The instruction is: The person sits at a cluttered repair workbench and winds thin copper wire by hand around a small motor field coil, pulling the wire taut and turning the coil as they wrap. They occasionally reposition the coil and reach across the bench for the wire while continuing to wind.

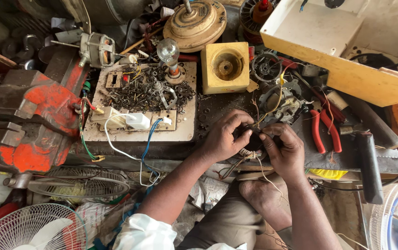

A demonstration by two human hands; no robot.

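Between both hands, dark part mostly hidden

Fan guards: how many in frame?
3. One white guard bottom left, one grey guard lying flat just above it, one white guard at the bottom right edge, cut off by the frame. More may be hidden in the clutter.

We are keeping our left hand and right hand touching at the bench's near edge, with wire strands lying between them. Just behind them a motor stator is sitting; pliers are lying to its right, a vise is standing far left (fan guards below it).
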